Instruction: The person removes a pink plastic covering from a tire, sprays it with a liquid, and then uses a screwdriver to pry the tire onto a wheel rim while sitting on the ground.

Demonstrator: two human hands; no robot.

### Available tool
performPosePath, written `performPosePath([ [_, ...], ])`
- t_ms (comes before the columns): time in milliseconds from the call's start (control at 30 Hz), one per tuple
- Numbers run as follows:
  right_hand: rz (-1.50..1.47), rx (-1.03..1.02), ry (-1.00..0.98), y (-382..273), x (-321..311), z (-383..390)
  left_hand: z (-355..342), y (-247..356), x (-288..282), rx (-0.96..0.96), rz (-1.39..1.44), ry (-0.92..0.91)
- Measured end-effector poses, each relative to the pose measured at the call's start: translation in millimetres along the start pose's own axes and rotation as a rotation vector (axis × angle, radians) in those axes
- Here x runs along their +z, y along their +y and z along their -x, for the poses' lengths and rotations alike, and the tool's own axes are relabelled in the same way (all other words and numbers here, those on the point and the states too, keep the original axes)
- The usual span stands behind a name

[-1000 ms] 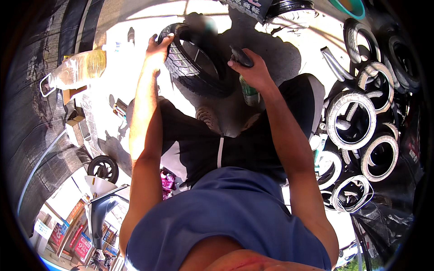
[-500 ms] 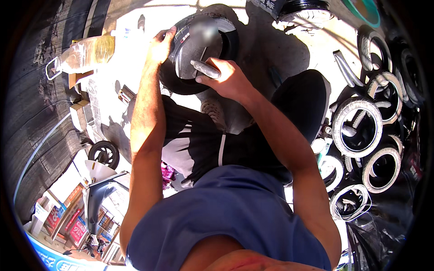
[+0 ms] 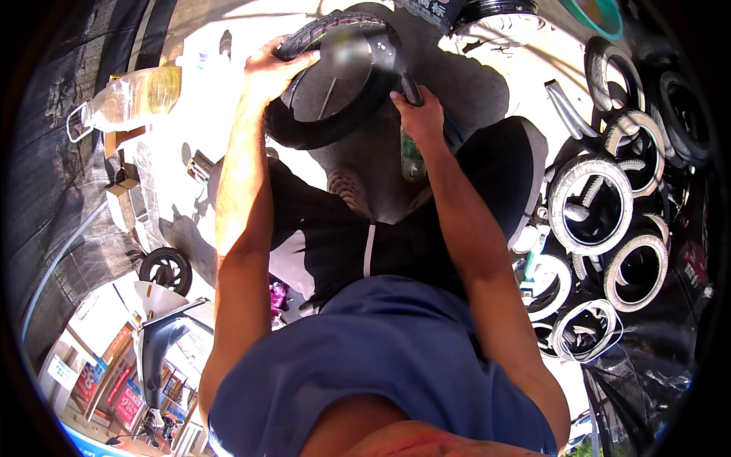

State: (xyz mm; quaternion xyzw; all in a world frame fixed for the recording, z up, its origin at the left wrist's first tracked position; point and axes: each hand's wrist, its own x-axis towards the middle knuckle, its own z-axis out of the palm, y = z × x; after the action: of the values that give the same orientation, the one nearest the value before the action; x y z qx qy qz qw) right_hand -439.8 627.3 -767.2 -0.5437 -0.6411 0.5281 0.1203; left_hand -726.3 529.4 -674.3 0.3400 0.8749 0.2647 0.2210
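A black tyre (image 3: 312,135) is held tilted on the ground beyond my feet, its tread toward the top left. My left hand (image 3: 268,70) grips its left upper edge, thumb over the sidewall and inside the opening. Just right of the tyre, my right hand (image 3: 421,114) is closed round a dark, rounded handle-like piece (image 3: 412,89). Directly below that hand shows a green bottle-like body (image 3: 412,158); whether the two are joined I cannot tell. Pale specks dot the tyre's upper right sidewall. A blurred patch hides part of the opening.
Several loose tyres (image 3: 591,247) lie piled to the right. A large clear jug of yellowish liquid (image 3: 145,95) is at the left. A small black wheel (image 3: 165,272) lies below it, near a scooter-like vehicle (image 3: 164,343). A green basin (image 3: 598,17) sits at the top right.
My right hand has moved right with the dark piece, from over the tyre's opening to beside it. The tyre has turned and tilted, showing more tread. The green body has come into sight.
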Motion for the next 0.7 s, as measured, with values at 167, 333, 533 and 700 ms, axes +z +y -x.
performPosePath([
  [167, 0.057, 0.034, -0.018, 32, 13, 3, -9, 17, 8, -0.023, 0.225, -0.023],
  [333, -0.109, 0.157, -0.062, 31, 14, -14, -15, 14, 7, -0.047, 0.203, 0.023],
  [533, 0.145, 0.106, -0.483, 37, 48, 32, -27, -10, 10, -0.049, 0.262, 0.039],
  [700, -0.353, -0.225, -0.349, -31, 60, 47, -35, -12, 16, -0.063, 0.177, 0.08],
])
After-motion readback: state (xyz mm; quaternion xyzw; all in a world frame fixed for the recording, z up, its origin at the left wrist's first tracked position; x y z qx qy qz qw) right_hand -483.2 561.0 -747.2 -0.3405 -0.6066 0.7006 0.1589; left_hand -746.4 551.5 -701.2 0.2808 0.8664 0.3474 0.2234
